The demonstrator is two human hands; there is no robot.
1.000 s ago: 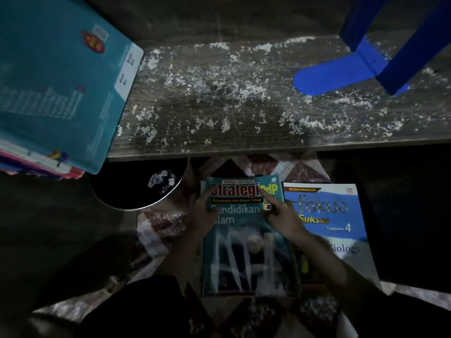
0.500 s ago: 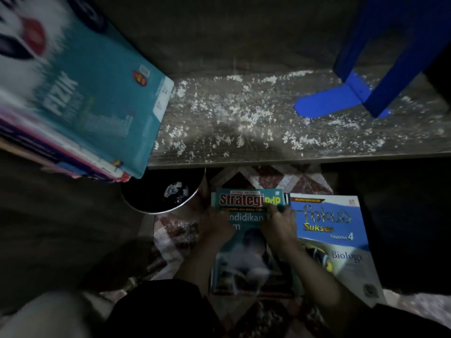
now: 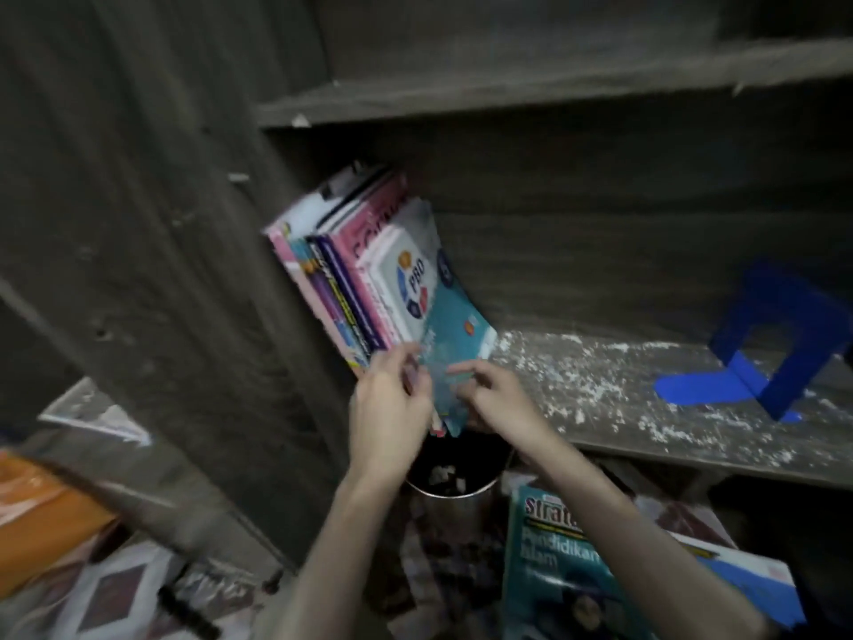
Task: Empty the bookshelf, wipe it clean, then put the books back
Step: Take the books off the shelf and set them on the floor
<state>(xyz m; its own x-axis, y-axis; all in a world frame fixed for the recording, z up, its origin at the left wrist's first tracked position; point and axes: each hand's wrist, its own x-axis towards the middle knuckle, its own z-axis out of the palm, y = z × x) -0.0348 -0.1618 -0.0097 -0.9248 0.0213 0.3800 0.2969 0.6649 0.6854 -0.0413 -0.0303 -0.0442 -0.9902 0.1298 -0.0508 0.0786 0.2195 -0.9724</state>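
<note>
On the dusty grey wooden bookshelf board (image 3: 600,390), a leaning stack of pink, purple and teal paperback books (image 3: 364,279) rests against the left wall. I see the left hand (image 3: 390,408) clasping the stack's lower corner and the right hand (image 3: 496,399) pinching the bottom edge of the front teal book (image 3: 450,334). A blue L-shaped bookend (image 3: 784,316) stands well apart.

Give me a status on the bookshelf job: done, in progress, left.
Done: two books, the Strategi book and a blue book, lie on the floor. In hand: the left hand grips the leaning books on the shelf, and the right hand pinches the front teal book. Left: clear those books and the blue bookend, wipe off the white flecks, then reshelve everything.
</note>
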